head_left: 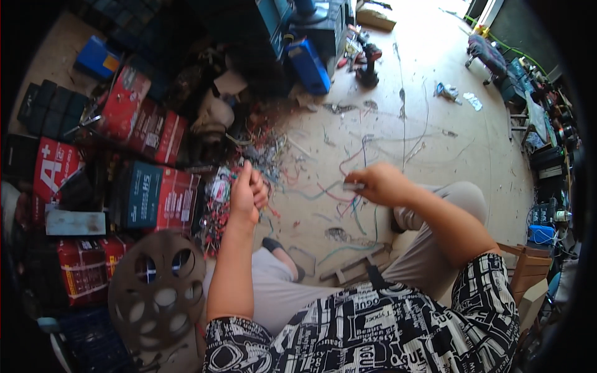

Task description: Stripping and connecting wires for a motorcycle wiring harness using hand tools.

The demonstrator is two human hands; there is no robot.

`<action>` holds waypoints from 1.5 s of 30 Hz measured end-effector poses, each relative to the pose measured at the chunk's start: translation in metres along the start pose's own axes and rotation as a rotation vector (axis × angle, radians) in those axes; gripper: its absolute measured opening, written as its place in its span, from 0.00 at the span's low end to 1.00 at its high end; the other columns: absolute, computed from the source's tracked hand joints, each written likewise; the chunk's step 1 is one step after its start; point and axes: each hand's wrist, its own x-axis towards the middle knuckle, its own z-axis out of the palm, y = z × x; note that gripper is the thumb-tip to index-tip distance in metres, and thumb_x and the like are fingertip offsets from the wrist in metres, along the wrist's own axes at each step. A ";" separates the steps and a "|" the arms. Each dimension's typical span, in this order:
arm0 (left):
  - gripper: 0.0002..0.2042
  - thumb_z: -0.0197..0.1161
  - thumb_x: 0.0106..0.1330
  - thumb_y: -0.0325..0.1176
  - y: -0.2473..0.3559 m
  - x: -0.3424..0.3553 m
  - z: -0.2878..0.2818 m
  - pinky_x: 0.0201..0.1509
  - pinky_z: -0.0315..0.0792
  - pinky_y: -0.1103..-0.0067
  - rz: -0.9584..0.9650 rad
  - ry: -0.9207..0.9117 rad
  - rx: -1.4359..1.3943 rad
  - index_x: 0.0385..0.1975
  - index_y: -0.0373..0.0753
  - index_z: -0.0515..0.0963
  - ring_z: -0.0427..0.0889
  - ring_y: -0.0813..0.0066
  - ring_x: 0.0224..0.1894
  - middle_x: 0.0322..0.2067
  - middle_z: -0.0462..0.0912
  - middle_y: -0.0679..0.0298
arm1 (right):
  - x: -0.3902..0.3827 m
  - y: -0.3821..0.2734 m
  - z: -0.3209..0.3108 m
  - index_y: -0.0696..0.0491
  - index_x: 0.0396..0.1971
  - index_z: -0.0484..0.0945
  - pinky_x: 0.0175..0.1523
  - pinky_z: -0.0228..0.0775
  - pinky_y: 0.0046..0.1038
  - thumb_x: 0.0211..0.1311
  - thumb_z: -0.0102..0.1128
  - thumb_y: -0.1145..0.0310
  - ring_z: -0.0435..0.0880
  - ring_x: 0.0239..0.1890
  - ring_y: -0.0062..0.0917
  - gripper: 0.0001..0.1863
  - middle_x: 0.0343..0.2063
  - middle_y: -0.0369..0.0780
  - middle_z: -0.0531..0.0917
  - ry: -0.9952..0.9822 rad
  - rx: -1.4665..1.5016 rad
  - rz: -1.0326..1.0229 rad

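My right hand [384,184] is closed in a pinch on a small grey piece. Coloured wires [333,191], red, green and blue, trail from around it down toward the floor. My left hand [247,189] is held apart from it, its fingers curled in and the thumb pointing away from me. Whether anything small lies inside those fingers does not show. Just beyond and below the left hand a heap of cut wire scraps [217,230], mostly red with some green and white, is piled on the floor.
Red and teal battery boxes [140,193] are stacked at my left, with a round metal disc with holes [155,292] in front. A red and black power tool [370,65] and a blue container [309,67] stand farther off. Shelves and a stool [487,55] line the right.
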 end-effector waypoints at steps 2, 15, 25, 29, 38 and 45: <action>0.18 0.44 0.71 0.49 0.006 -0.005 0.002 0.12 0.43 0.85 0.060 -0.014 0.004 0.20 0.46 0.62 0.49 0.86 0.11 0.12 0.51 0.76 | 0.005 -0.004 -0.004 0.49 0.37 0.78 0.32 0.68 0.38 0.60 0.55 0.57 0.78 0.27 0.41 0.13 0.21 0.45 0.79 -0.049 0.044 0.028; 0.16 0.48 0.71 0.40 -0.005 -0.028 0.028 0.15 0.47 0.86 0.282 -0.108 0.267 0.19 0.42 0.67 0.54 0.88 0.12 0.12 0.58 0.75 | 0.009 0.000 0.030 0.51 0.31 0.76 0.34 0.68 0.40 0.60 0.54 0.57 0.78 0.29 0.43 0.12 0.22 0.45 0.80 -0.014 -0.053 0.259; 0.17 0.49 0.71 0.42 -0.009 -0.031 0.021 0.12 0.46 0.87 0.456 0.079 0.405 0.19 0.42 0.67 0.52 0.91 0.10 0.10 0.57 0.77 | 0.020 0.002 0.035 0.52 0.32 0.78 0.35 0.69 0.38 0.60 0.55 0.57 0.79 0.29 0.43 0.13 0.25 0.47 0.80 -0.071 0.081 0.281; 0.18 0.52 0.69 0.44 0.018 -0.020 -0.007 0.11 0.45 0.87 0.377 0.239 0.164 0.19 0.42 0.66 0.53 0.90 0.09 0.10 0.58 0.77 | 0.014 -0.040 0.023 0.56 0.30 0.77 0.31 0.68 0.33 0.62 0.55 0.61 0.77 0.23 0.36 0.13 0.21 0.46 0.79 -0.112 0.260 0.033; 0.16 0.50 0.70 0.43 0.001 -0.014 -0.031 0.12 0.42 0.85 0.240 0.106 0.102 0.24 0.39 0.68 0.49 0.89 0.08 0.10 0.54 0.77 | 0.016 -0.036 0.015 0.56 0.33 0.79 0.30 0.67 0.29 0.63 0.56 0.61 0.75 0.22 0.27 0.13 0.19 0.43 0.78 -0.306 0.416 0.085; 0.16 0.47 0.72 0.42 0.013 -0.012 0.000 0.13 0.43 0.86 0.440 0.084 0.151 0.27 0.37 0.71 0.49 0.90 0.10 0.11 0.52 0.77 | 0.027 -0.016 0.011 0.47 0.43 0.79 0.47 0.69 0.31 0.56 0.59 0.67 0.76 0.44 0.31 0.14 0.35 0.38 0.82 0.073 -0.123 -0.068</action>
